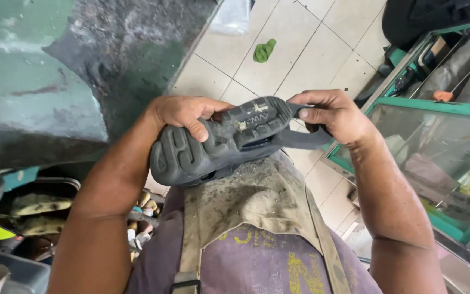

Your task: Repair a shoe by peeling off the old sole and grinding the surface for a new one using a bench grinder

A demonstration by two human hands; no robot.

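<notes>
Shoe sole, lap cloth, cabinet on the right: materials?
Shoe sole: looks like dark moulded rubber or foam, matte, scuffed, with raised tread blocks. Lap cloth: seemingly heavy tan canvas, dusty, stained, with webbing straps. Cabinet: clear glass panes with reflections in a green painted frame; wood or metal unclear.

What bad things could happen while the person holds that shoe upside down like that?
The shoe might slip: the left hand holds only one end, and the right hand pinches the other end's edge. If it drops, it could fall onto the tiled floor. The sole looks dusty, so dirt might rub onto the apron and both hands. The glass cabinet stands close to the right arm, which could bump it.
</notes>
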